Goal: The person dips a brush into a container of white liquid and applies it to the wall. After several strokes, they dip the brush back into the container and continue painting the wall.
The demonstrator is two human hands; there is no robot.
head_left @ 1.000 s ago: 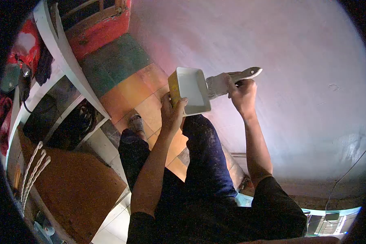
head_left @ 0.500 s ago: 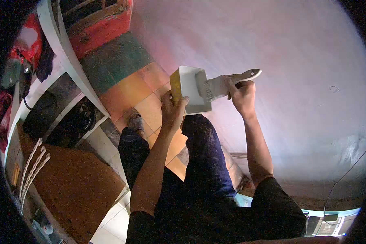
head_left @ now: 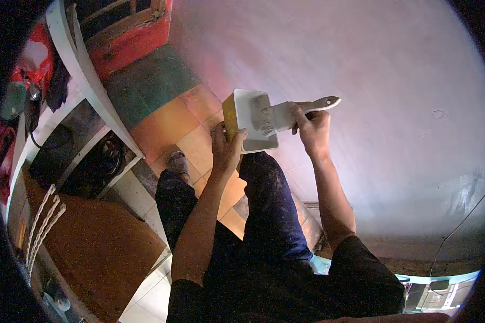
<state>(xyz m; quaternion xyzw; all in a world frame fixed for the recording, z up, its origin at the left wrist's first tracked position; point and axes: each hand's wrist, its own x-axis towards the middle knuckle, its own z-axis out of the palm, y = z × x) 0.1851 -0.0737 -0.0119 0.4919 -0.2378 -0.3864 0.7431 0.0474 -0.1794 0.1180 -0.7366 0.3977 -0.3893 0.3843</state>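
My left hand [head_left: 229, 148] grips a rectangular tub [head_left: 251, 102] by its lower left side, thumb over the near rim. The tub is white inside and yellow outside, and its opening faces me. My right hand [head_left: 312, 128] is closed around the handle of a wide paintbrush [head_left: 285, 116], its handle end pointing right. Whitish matter coats the brush, and its bristles reach over the tub's right rim into the inside.
A pale, patchy wall [head_left: 382, 124] fills the right side, with a thin cable [head_left: 458, 223] across it. Left stand a white-edged shelf [head_left: 83, 70] and a brown board [head_left: 97, 247]. Below are coloured floor tiles [head_left: 172, 121] and my legs [head_left: 272, 199].
The brush has moved left with my right hand, so its bristles reach further into the tub. My left hand and the tub stay almost in place.
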